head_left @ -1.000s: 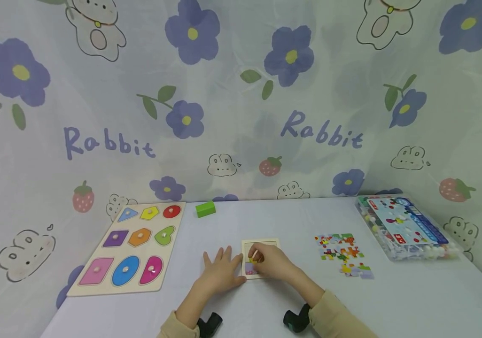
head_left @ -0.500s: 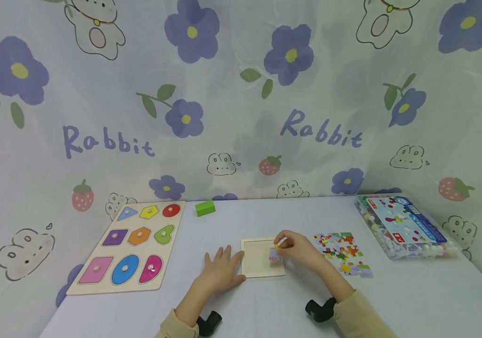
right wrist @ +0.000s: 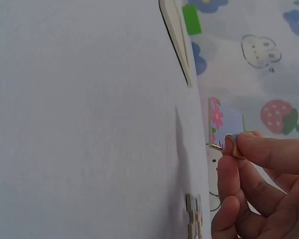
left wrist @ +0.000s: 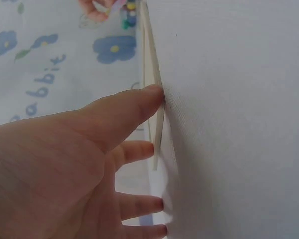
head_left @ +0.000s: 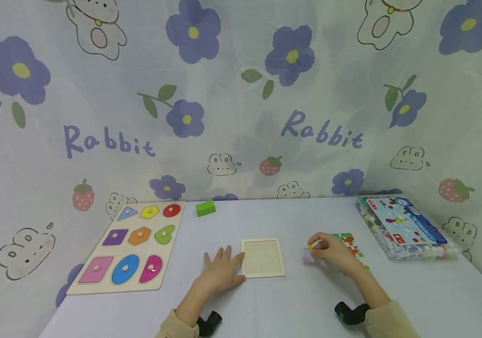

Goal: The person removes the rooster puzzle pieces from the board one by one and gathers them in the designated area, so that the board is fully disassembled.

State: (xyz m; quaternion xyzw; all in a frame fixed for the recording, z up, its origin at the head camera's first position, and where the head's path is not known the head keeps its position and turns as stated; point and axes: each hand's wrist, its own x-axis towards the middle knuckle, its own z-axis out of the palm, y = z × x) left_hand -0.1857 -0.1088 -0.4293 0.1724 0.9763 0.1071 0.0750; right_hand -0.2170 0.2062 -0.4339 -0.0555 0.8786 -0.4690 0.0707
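My right hand (head_left: 335, 252) pinches a small jigsaw piece (right wrist: 226, 118), lilac with a pink flower, between thumb and fingers. In the head view it is raised just left of the other jigsaw pieces (head_left: 348, 240), and the hand covers part of them. A shallow square wooden puzzle tray (head_left: 262, 259) lies bare at the middle of the table. Spread and straight, the fingers of my left hand (head_left: 219, 274) rest at the tray's left side. The left wrist view shows that hand's thumb (left wrist: 150, 94) touching the tray's edge.
On the left lies a wooden shape board (head_left: 133, 249) with coloured knobbed pieces. A green block (head_left: 205, 208) sits near the back edge. At the back right is a clear plastic case (head_left: 408, 223) of small colourful parts. A printed curtain (head_left: 241, 103) hangs behind the white table.
My right hand has lifted the jigsaw piece out of the tray and carried it rightward to beside the other pieces. The tray's inside is now bare. My left hand has stayed in place.
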